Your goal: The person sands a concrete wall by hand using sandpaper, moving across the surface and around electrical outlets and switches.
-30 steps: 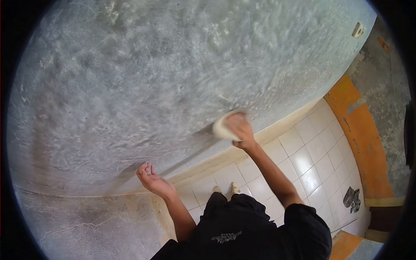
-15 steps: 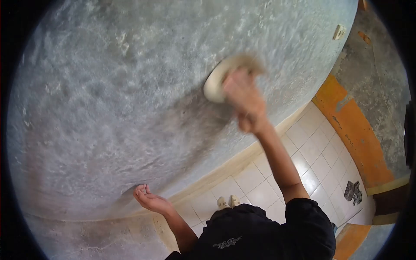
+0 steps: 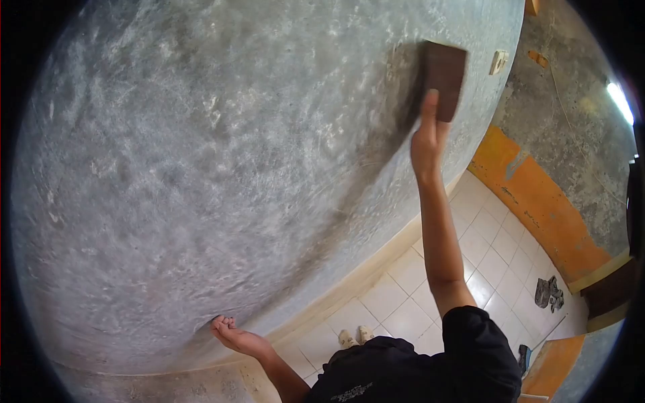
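A grey, mottled plaster wall (image 3: 222, 168) fills most of the view. My right hand (image 3: 430, 144), arm stretched up at the right, grips the lower end of a sheet of sandpaper (image 3: 446, 74). Its dark brown face is turned toward me and its upper part stands off the wall, casting a shadow. The thumb lies over this face; the other fingers are mostly hidden behind. Low on the wall, my left hand (image 3: 243, 339) rests with its fingers curled in at the surface. Nothing shows in it.
A wall socket (image 3: 498, 62) sits right of the sandpaper. Below are white floor tiles (image 3: 396, 292) and my feet (image 3: 356, 336). Dark crumpled items (image 3: 549, 294) lie on the floor at right, near an orange-painted wall band (image 3: 537, 201). A lit tube lamp (image 3: 620, 103) shows at far right.
My right hand has moved up and to the right with the sandpaper, whose pale side showed before and brown side shows now. My left hand's fingers have curled in more.
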A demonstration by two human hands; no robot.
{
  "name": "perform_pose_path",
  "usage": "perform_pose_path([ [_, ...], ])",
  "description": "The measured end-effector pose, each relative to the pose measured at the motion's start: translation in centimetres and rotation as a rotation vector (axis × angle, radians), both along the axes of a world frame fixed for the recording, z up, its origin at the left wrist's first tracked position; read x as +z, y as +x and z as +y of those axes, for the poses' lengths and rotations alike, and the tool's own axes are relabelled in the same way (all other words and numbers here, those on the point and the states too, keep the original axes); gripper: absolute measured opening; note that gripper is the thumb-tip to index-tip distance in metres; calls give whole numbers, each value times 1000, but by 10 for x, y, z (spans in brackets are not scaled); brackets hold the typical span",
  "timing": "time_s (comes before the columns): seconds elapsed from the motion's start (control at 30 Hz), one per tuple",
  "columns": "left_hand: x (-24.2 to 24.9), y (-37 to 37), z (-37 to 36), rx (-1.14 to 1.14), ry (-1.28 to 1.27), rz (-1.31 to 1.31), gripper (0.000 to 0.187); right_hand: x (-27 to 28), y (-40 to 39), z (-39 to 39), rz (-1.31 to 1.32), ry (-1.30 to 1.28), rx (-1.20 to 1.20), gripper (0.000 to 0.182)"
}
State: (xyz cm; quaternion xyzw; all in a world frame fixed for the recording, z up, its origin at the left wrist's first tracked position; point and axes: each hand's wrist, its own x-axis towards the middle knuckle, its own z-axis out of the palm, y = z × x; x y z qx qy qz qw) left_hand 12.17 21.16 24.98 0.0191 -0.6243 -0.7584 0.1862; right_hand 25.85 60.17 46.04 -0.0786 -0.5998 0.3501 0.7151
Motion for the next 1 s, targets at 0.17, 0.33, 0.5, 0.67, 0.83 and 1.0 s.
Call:
perform_pose_path([
  [0.17,-2,0,-1,7,4,6,27,2,-8,-49,-473,799,91,56],
  [0.33,1,1,-6,-38,27,-11,26,-11,5,4,-159,264,-45,41],
  [0.5,-1,0,-6,-29,14,78,26,83,6,14,-3,85,-143,49],
  [0.67,-2,0,-6,-32,11,57,25,87,-5,-55,-356,615,169,41],
  [0.83,3,5,-6,-58,28,37,26,46,-1,-23,-343,747,40,40],
  [1.0,0,8,-4,-79,19,52,28,89,4,15,-42,38,-201,47],
])
